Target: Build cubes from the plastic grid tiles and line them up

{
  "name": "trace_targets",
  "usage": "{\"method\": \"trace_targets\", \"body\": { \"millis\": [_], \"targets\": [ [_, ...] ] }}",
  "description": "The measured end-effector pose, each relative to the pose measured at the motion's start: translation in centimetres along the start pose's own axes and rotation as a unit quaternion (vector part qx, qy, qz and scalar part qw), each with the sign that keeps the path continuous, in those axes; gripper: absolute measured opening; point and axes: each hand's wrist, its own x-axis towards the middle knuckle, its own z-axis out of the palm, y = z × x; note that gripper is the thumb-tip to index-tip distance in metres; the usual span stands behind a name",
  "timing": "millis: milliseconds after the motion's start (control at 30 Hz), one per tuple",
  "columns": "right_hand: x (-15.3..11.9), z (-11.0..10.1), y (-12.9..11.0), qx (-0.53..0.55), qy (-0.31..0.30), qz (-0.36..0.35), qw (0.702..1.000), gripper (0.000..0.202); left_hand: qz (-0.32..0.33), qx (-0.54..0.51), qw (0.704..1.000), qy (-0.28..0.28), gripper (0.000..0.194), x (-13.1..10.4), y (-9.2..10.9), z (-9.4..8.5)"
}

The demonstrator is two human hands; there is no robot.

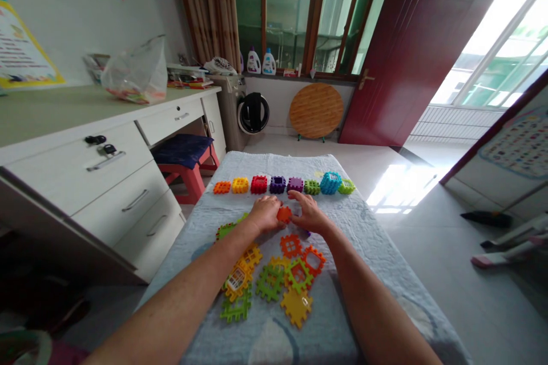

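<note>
Over the middle of the cloth-covered table, my left hand (266, 214) has its fingers closed at the side of an orange interlocking block piece (284, 214). My right hand (309, 214) is on the other side of that piece, thumb near its edge and index finger stretched forward, apart from the thumb. A bit of a purple piece (307, 233) shows under the right palm. Nearer to me lie loose flat pieces: an orange square (291, 246), an orange-red frame (314, 260), a green one (269, 283), a yellow one (297, 306) and others partly under my left forearm.
Beyond my hands runs a row of stacked pieces by colour, from orange (222, 187) to a blue stack (330, 182). A white desk (107, 125) and a stool (184, 154) stand left. A washing machine (233, 108) and round wooden tabletop (317, 110) are behind.
</note>
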Motion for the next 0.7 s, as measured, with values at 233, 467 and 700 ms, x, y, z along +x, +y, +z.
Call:
{"method": "trace_targets", "body": {
  "millis": [233, 467, 700],
  "targets": [
    [0.3, -0.8, 2.2, 0.054, 0.124, 0.088, 0.987, 0.048, -0.007, 0.03, 0.999, -0.031, 0.035, 1.4, 0.5, -0.3],
    [0.1, 0.7, 4.0, 0.089, 0.131, 0.126, 0.979, 0.035, -0.007, 0.036, 0.999, -0.021, 0.039, 1.3, 0.8, -1.0],
    [-0.1, 1.4, 4.8, 0.081, 0.133, 0.106, 0.982, 0.037, 0.027, -0.017, 0.996, 0.089, 0.042, -3.3, -7.8, -4.5]
  ]
}}
